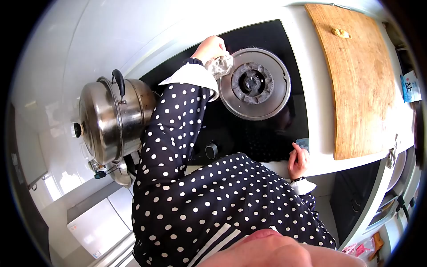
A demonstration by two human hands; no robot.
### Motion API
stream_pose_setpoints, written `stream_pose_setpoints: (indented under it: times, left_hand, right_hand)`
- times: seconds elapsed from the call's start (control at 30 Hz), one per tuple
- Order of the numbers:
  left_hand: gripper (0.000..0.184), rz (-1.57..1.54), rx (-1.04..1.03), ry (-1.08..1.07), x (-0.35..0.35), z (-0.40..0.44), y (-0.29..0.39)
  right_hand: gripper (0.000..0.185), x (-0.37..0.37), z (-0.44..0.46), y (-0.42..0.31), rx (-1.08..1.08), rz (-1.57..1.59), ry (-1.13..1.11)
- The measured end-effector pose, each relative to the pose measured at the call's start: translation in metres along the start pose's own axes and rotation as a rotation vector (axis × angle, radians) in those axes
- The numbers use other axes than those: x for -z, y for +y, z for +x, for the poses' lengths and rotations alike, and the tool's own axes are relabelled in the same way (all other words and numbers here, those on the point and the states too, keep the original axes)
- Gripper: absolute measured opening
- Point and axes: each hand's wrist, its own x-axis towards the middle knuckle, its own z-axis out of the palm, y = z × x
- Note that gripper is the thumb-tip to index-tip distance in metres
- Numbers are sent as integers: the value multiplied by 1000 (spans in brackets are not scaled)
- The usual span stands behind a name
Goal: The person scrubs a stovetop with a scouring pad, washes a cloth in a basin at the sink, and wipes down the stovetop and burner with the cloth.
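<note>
Where the bench (320, 147) comes nearest, the right hand (299, 161) leans, fingers half-bent, by a bluish item (303, 143) — probably for balance; any pinch, I can't tell. Farther out, the left hand (211, 49) looks closed on crumpled cloth (219, 66) — bunched, likely padding fingers beside the burner tray (281, 95).

A wooden cutting board (362, 89) lies on the white countertop (318, 84), and a small yellowish piece (341, 33) sits on it near the middle of its far edge. Just beyond the board's right edge is a blue and white packet (412, 87). On the left, a lidded steel pot (129, 111) shows a black side handle (118, 82) and a black lid knob (78, 130). A pink bag (362, 248) is at the lower right, partly cut off by the dark rim of the view.
</note>
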Motion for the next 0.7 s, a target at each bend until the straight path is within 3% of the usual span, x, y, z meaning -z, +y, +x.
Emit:
stream_pose_setpoints:
  times: [0.2, 0.33, 0.43, 0.5, 0.57, 0.7]
  left_hand:
    - [16, -122, -1, 63, -13, 21, 12]
    - [16, -62, -39, 186, -19, -15, -15]
    - [17, -236, 93, 86, -20, -63, -42]
    - [18, -305, 162, 177, -30, -73, -46]
    - [15, -481, 192, 199, -29, -68, -33]
    - [13, -486, 249, 147, -20, -45, -27]
  right_hand:
    - [25, 0, -1, -1, -30, -2, -9]
    - [24, 2, 0, -3, -25, 12, -7]
    - [24, 2, 0, -4, -16, 19, -6]
    - [24, 0, -1, -2, -6, 10, 8]
    - [24, 0, 0, -5, -8, 9, 15]
    - [24, -2, 1, -5, 12, -45, 35]
